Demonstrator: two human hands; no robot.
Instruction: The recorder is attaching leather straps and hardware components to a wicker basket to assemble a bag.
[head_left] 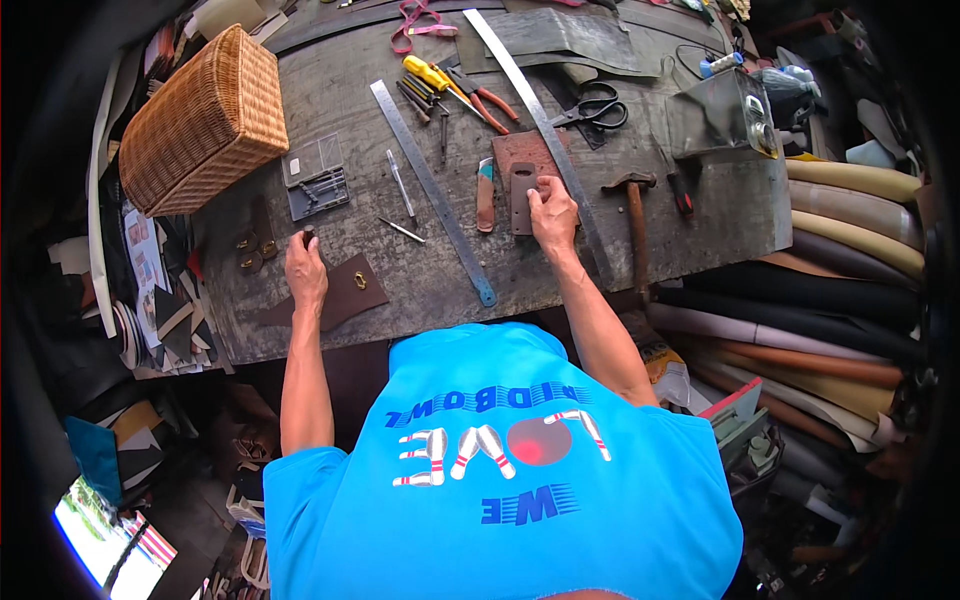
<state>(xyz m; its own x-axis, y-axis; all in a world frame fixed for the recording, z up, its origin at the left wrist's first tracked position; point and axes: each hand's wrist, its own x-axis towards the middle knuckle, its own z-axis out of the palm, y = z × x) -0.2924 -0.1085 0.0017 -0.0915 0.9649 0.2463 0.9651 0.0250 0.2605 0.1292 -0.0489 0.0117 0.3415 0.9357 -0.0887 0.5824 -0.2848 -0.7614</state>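
Observation:
My right hand (553, 212) is closed at the edge of a small dark brown leather piece (521, 212) with a rounded slot near its top. This piece overlaps a reddish-brown block (512, 146), beside a long metal ruler (545, 128). Over on the left, my left hand (306, 270) has its fingers curled together around a small dark thing that I cannot make out. Below it lies a brown leather piece (338, 296) with a brass-coloured fitting (361, 281). Dark leather pieces with brass fittings (258, 240) lie to the left of that hand.
Between my hands lie a second ruler (432, 190), a white pen (400, 182) and a teal-and-brown knife (485, 196). A hammer (638, 220), scissors (598, 108) and red-handled pliers (485, 100) lie around. A wicker basket (205, 125) stands left; material rolls (850, 180) are stacked right.

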